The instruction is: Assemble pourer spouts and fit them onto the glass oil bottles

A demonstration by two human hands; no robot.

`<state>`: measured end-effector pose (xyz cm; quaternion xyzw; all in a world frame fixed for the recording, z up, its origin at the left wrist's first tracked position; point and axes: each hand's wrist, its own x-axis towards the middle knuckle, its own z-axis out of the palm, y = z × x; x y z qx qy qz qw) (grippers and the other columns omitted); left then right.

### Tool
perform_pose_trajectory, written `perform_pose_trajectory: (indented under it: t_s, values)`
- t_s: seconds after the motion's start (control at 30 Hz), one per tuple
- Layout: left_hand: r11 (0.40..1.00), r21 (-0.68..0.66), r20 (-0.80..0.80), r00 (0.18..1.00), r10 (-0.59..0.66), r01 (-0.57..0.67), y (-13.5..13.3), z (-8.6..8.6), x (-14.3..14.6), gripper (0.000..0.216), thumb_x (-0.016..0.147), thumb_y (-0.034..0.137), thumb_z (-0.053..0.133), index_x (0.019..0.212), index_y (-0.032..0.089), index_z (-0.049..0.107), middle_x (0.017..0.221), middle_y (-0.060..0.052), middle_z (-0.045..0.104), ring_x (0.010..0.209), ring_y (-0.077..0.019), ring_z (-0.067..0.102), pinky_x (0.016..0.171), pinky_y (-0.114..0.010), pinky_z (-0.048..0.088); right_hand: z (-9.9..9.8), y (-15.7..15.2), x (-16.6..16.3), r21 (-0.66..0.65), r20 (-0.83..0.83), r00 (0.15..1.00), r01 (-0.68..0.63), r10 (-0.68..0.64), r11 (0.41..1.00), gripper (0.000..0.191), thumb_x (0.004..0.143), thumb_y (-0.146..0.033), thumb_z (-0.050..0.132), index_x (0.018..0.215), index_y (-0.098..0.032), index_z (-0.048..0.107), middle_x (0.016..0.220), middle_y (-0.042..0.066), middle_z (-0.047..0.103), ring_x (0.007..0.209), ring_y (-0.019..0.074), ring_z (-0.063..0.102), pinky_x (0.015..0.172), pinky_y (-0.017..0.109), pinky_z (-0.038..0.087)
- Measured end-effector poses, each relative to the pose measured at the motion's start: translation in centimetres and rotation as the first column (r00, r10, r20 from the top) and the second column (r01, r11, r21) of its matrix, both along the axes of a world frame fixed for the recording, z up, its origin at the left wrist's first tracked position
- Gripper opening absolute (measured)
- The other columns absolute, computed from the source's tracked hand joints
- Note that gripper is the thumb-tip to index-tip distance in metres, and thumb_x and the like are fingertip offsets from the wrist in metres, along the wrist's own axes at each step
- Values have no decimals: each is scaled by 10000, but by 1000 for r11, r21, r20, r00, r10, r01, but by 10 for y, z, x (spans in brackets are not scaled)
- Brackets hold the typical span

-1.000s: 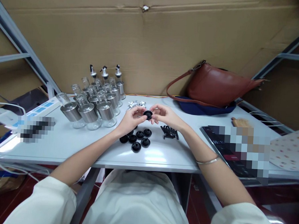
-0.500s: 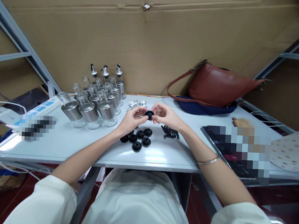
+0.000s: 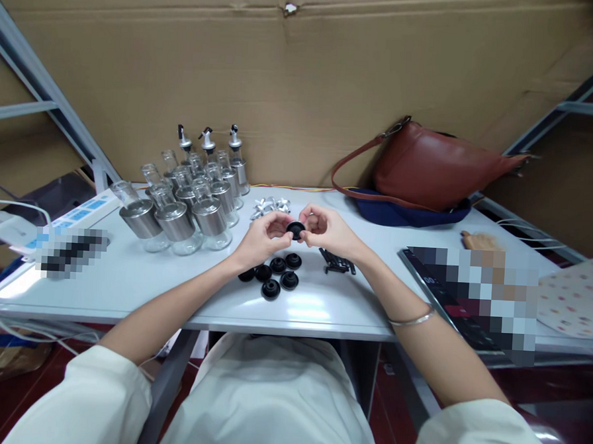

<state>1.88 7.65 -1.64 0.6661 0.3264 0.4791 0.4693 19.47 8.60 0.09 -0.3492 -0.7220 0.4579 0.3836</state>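
Observation:
Between both hands is a round black stopper (image 3: 295, 230), held above the table. My left hand (image 3: 266, 237) pinches its left side, and my right hand (image 3: 326, 231) grips its right side with thumb and fingers. Below the hands lie several similar black stoppers (image 3: 278, 266) in a loose cluster. Slim black pieces (image 3: 338, 262) are heaped under my right hand. Behind my left hand sits a pile of shiny silver parts (image 3: 270, 206), partly hidden by the fingers.
Glass bottles with steel sleeves (image 3: 177, 221) stand grouped at the left; several at the back carry pourer tops (image 3: 207, 138). A brown leather bag (image 3: 428, 166) rests on a dark blue item (image 3: 406, 213) at the back right. A power strip (image 3: 73, 218) lies left, a tablet-like screen (image 3: 436, 299) right.
Both hands stay nearly in place, still holding the black stopper. The stopper's tilt seems slightly different; the view has shifted a little.

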Motion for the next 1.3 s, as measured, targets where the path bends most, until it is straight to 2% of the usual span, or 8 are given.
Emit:
perform_pose_trajectory:
  t_s: [0.23, 0.5, 0.63, 0.73, 0.93, 1.03, 1.17, 1.3]
  values:
    - [1000, -24, 22, 1000, 4, -4, -2, 2, 1, 234, 653, 166, 666, 861, 140, 564, 817, -20, 627, 740, -104, 597, 736, -245, 499, 2, -2, -1, 14, 13, 1000, 13, -13, 1000, 205, 608, -220, 622, 745, -200, 471, 521, -76, 483, 480, 80, 459, 476, 214, 339]
    - [999, 42, -16, 1000, -5, 6, -1, 1, 0, 211, 682, 177, 660, 867, 147, 563, 809, -20, 625, 729, -100, 591, 717, -232, 490, 2, -3, -2, 3, -1, 1000, 7, -7, 1000, 209, 611, -198, 637, 749, -196, 481, 524, -75, 520, 461, 75, 484, 471, 213, 374]
    - [982, 178, -91, 992, 86, -69, 2, 0, -3, 205, 702, 179, 656, 895, 148, 592, 889, -33, 598, 790, -112, 590, 756, -242, 497, -1, 0, 1, -36, -57, 997, -62, 60, 997, 285, 633, -211, 701, 823, -197, 489, 643, -29, 629, 596, 115, 604, 596, 252, 474]
    - [949, 305, -89, 990, 108, -76, 3, -1, -4, 240, 727, 207, 661, 958, 160, 616, 991, -53, 563, 916, -143, 593, 856, -281, 501, 0, 3, 4, -17, -68, 996, -60, 59, 998, 380, 622, -269, 770, 844, -203, 469, 668, -36, 622, 634, 123, 618, 620, 261, 483]
    - [920, 387, -120, 985, 120, -65, 3, -3, -5, 333, 746, 197, 664, 1070, 194, 585, 1083, -69, 526, 1035, -171, 559, 924, -321, 487, -1, 6, 7, -8, -120, 992, -50, 49, 999, 426, 634, -343, 787, 837, -210, 438, 774, -4, 654, 759, 161, 665, 692, 300, 506]
    - [912, 405, -172, 975, 142, -61, 3, -3, -6, 380, 735, 226, 703, 1099, 211, 596, 1097, -71, 540, 1065, -190, 546, 928, -340, 478, -3, 6, 6, -5, -120, 992, -36, 36, 999, 409, 654, -356, 772, 827, -212, 430, 780, 6, 671, 780, 175, 675, 701, 310, 508]
    - [917, 392, -167, 974, 154, -78, 4, -2, -7, 289, 753, 253, 705, 1035, 215, 652, 1008, -54, 582, 994, -181, 565, 915, -348, 481, -1, 4, 3, 6, -91, 994, -61, 62, 998, 394, 660, -402, 759, 798, -212, 442, 744, 5, 679, 715, 167, 660, 680, 313, 504]
    - [936, 347, -108, 990, 91, -48, 3, 1, -7, 290, 739, 233, 711, 1024, 214, 660, 996, -44, 565, 978, -161, 580, 921, -327, 493, 8, 11, 15, 144, -35, 998, 59, -54, 988, 294, 752, -474, 646, 779, -190, 575, 764, 43, 682, 745, 178, 644, 734, 328, 498]
